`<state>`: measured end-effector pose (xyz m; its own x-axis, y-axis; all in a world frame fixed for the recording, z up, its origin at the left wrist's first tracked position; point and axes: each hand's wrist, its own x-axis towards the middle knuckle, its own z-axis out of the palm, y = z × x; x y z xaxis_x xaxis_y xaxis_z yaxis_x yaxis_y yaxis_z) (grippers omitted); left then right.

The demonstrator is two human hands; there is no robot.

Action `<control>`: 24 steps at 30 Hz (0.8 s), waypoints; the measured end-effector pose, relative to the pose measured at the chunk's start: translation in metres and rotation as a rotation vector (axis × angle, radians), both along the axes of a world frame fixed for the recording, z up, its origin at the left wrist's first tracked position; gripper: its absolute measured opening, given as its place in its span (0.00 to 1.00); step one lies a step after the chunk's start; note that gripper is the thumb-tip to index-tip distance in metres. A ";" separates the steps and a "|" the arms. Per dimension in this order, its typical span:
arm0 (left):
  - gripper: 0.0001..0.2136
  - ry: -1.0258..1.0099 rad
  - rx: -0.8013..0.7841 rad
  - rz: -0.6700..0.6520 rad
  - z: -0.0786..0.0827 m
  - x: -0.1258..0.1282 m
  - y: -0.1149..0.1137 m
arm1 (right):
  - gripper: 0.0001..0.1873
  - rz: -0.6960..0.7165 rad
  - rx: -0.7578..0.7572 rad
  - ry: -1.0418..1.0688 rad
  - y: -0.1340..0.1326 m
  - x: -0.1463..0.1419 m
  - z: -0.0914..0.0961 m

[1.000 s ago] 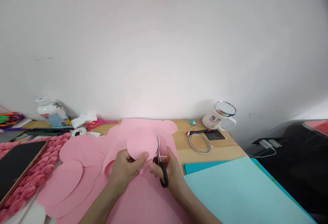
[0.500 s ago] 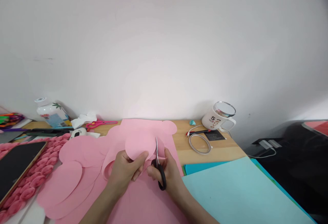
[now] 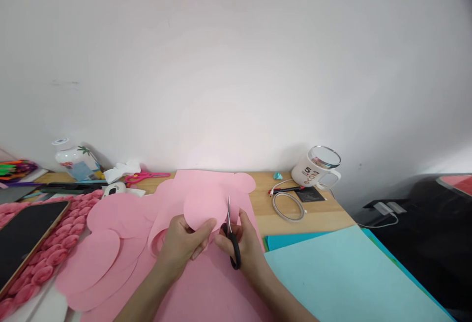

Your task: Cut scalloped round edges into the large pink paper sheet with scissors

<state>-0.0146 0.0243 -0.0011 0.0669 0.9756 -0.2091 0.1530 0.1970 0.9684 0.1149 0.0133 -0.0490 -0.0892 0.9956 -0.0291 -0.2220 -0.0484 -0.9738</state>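
Observation:
My left hand (image 3: pixel 183 244) pinches a round pink paper piece (image 3: pixel 203 205) by its lower edge, thumb on top. My right hand (image 3: pixel 246 247) is closed on black-handled scissors (image 3: pixel 232 236), whose blades point up along the right edge of that piece. Both hands hover over a large pink sheet (image 3: pixel 206 287) on the wooden table (image 3: pixel 313 214). Several cut pink ovals (image 3: pixel 96 258) lie to the left.
Teal sheets (image 3: pixel 342 273) lie at the right. A white mug (image 3: pixel 315 168), a coiled white cable (image 3: pixel 286 205) and a black card sit at the back right. Pink scissors (image 3: pixel 142 177), a white jar (image 3: pixel 75 163) and a dark board ringed with pink rosettes (image 3: pixel 27 243) stand at the left.
The scissors' blades and the round piece shifted slightly left and then back right; the hands stay in nearly the same place.

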 end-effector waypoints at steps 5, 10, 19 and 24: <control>0.22 0.008 0.008 -0.032 0.001 -0.001 0.000 | 0.30 -0.001 0.000 0.013 0.000 0.000 -0.002; 0.22 0.012 0.003 -0.035 0.001 -0.001 0.002 | 0.30 -0.011 0.003 0.003 0.001 0.000 -0.002; 0.23 -0.004 0.011 0.007 0.005 0.001 -0.003 | 0.28 -0.016 -0.030 -0.043 0.000 -0.001 0.000; 0.22 0.014 -0.008 0.019 0.006 0.002 -0.003 | 0.25 -0.024 -0.029 -0.093 0.000 -0.001 0.001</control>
<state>-0.0129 0.0217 0.0054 0.0457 0.9750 -0.2177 0.1626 0.2077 0.9646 0.1141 0.0131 -0.0480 -0.0606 0.9960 -0.0650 -0.1323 -0.0725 -0.9886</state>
